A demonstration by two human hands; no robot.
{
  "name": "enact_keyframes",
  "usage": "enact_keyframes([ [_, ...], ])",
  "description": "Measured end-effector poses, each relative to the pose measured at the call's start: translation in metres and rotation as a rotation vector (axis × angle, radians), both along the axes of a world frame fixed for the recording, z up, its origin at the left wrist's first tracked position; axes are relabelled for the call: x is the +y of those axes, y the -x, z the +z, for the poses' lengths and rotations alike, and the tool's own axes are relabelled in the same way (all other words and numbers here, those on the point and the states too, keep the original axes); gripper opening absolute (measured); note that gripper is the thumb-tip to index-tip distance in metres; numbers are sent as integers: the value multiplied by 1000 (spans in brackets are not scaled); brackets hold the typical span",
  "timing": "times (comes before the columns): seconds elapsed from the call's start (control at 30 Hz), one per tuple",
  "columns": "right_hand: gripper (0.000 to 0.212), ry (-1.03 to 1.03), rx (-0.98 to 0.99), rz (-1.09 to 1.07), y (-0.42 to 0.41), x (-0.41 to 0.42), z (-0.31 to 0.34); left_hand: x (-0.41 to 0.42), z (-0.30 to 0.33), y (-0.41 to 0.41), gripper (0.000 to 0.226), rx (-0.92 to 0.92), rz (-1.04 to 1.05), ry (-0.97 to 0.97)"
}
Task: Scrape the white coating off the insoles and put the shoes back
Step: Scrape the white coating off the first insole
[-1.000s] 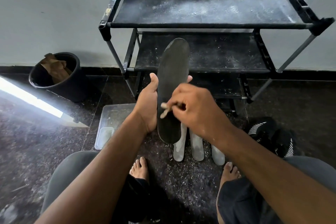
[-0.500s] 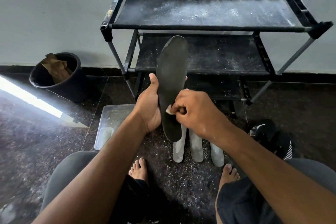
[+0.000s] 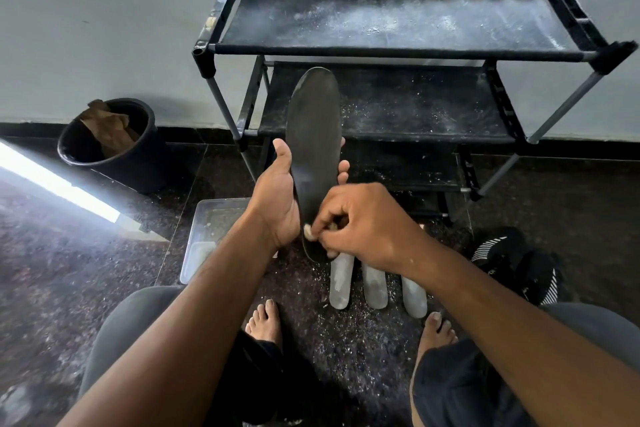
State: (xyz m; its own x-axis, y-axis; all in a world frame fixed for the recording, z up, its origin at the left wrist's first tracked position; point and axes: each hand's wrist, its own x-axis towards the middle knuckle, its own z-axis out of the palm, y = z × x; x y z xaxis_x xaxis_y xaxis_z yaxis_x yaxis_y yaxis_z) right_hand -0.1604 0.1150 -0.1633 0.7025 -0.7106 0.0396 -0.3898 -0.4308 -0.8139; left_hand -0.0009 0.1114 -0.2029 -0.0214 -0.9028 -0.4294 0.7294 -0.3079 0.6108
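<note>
Left hand (image 3: 277, 198) grips the dark insole (image 3: 314, 149) upright before the shoe rack (image 3: 391, 52); right hand (image 3: 360, 222) pinches a small scraper (image 3: 308, 230) at its heel. Short, firm strokes away from the supporting palm probably suit best.

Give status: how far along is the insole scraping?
Done: the dark insole held upright by the left hand looks mostly bare. In hand: the right hand works a small scraper at its heel end. Left: three white-coated insoles on the floor; black shoes off the black rack.
</note>
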Motion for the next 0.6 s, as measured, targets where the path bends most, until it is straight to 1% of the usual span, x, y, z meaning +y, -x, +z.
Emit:
enact_keyframes([
  [0.03,16,-10,17,29,2,1,1,0,0,0,87,-11,13,-6],
  [0.1,16,5,-54,-49,2,1,0,0,0,2,84,-22,23,-16],
  [0.17,14,99,-152,-193,0,-6,-1,0,-2,7,82,-35,-16,-30],
  [0.23,13,239,-170,-303,-5,-12,-3,2,-3,13,85,-35,-112,-42],
  [0.3,13,274,-172,-335,-9,-13,-6,2,-5,15,90,-16,-166,-49],
  [0.37,15,229,-179,-272,-11,-9,-5,2,-7,12,87,-44,-144,-48],
  [0.43,15,147,-143,-157,-10,-5,-1,1,-4,7,82,-58,-79,-34],
  [0.47,14,84,-87,-78,-7,-4,2,1,-1,5,82,-39,-47,-23],
  [0.53,12,-29,119,105,-1,-2,6,1,2,3,84,11,11,-19],
  [0.57,11,-50,216,175,1,-1,6,1,3,2,84,14,23,-16],
  [0.6,12,-58,271,207,4,-1,7,1,4,2,84,4,30,-13],
])
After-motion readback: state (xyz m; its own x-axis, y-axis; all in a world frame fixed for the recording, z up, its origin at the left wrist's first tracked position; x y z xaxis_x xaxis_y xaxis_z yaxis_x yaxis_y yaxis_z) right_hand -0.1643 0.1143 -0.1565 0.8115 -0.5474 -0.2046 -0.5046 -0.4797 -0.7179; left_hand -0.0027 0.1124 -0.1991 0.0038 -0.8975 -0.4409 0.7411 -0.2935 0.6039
